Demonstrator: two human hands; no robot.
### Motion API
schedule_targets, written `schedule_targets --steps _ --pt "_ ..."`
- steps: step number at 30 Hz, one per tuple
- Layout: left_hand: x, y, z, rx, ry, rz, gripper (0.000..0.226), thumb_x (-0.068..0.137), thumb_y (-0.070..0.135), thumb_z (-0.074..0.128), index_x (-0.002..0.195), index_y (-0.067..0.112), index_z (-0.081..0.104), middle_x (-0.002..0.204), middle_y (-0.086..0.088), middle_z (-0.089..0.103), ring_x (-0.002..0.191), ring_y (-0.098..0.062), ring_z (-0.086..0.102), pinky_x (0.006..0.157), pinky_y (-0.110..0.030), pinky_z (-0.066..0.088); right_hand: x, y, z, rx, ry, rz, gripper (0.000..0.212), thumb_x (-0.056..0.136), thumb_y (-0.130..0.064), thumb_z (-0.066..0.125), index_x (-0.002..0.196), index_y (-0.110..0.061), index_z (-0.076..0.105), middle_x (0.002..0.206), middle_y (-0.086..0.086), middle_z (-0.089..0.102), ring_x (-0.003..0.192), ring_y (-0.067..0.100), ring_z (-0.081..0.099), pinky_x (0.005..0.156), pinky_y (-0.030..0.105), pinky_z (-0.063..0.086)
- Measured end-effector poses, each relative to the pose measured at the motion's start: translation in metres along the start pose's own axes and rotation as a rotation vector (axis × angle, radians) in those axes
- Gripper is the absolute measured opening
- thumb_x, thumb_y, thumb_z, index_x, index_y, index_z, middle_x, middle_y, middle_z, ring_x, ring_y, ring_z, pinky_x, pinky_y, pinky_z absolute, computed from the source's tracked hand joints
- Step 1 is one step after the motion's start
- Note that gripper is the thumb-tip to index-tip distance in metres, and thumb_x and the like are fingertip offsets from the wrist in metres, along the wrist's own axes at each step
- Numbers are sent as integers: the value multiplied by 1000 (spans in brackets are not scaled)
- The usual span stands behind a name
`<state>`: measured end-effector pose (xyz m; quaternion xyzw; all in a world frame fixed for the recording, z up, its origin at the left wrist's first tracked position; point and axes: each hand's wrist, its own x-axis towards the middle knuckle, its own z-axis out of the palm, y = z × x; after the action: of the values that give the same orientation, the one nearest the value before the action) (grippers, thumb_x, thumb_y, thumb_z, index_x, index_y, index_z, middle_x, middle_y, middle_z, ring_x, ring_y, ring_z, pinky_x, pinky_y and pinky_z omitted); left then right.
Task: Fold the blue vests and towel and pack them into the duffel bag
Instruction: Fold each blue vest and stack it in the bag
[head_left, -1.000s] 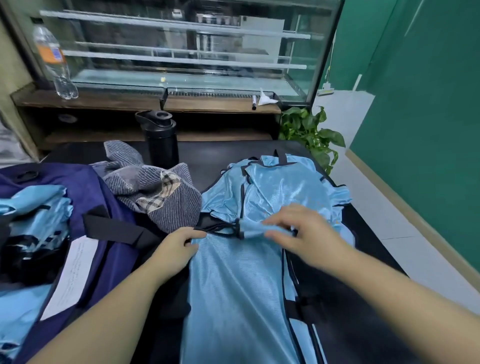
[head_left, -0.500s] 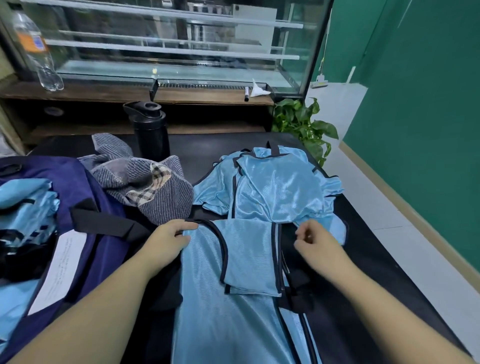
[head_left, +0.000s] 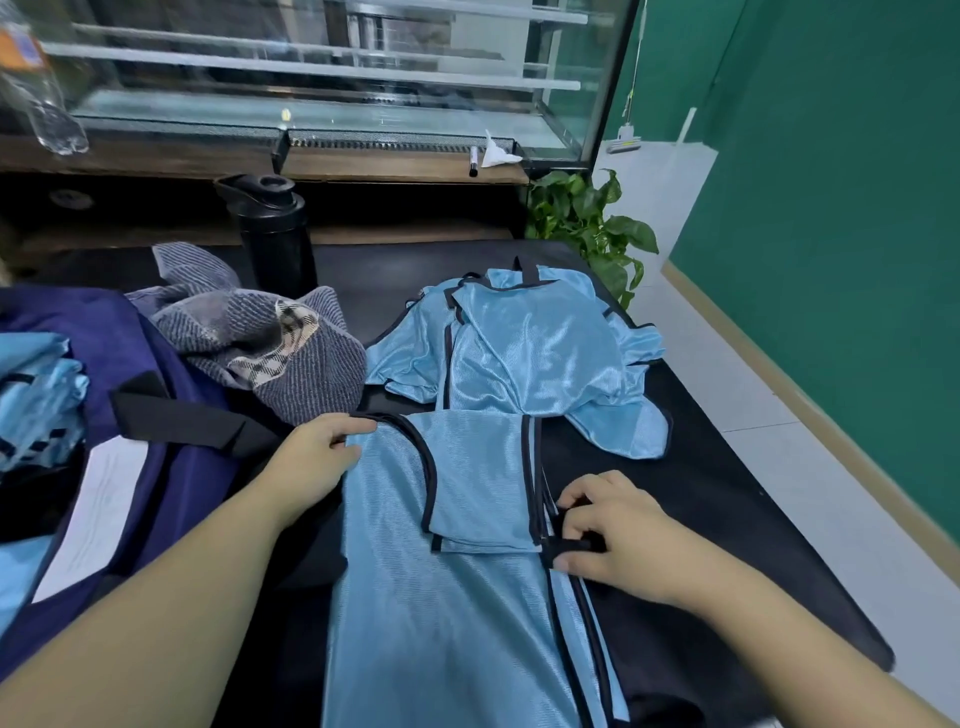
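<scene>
The left hand (head_left: 311, 457) pinches the vest (head_left: 441, 597) at its top corner to keep it flat, while the right hand (head_left: 608, 530) grips its black side strap (head_left: 563, 545) for folding.

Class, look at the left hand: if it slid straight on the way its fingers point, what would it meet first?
Probably the folded-over flap of the blue vest that the left hand holds; depth is unclear.
</scene>
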<state>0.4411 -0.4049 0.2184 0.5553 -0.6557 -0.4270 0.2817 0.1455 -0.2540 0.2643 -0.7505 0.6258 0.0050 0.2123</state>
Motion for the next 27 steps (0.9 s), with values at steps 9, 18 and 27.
schedule_targets --steps 9,18,27 --pt "1 0 1 45 -2 -1 36 88 -3 56 106 27 66 86 16 45 88 -16 48 63 -12 35 -10 18 5 297 146 244 34 84 -26 66 59 -22 43 105 -16 49 108 7 37 89 17 33" --pt "-2 2 -3 11 -17 -9 40 88 1 60 92 41 63 92 6 54 87 -13 50 68 -10 39 36 -8 -35 463 202 374 23 84 -28 62 102 -26 48 108 -4 56 97 15 54 82 27 41" --pt "0 1 0 -56 21 -45 20 89 4 60 90 24 58 72 1 44 68 -15 40 66 -25 34 95 -1 -35 706 123 375 28 80 -28 77 89 -11 58 76 -2 50 66 11 48 58 22 36"
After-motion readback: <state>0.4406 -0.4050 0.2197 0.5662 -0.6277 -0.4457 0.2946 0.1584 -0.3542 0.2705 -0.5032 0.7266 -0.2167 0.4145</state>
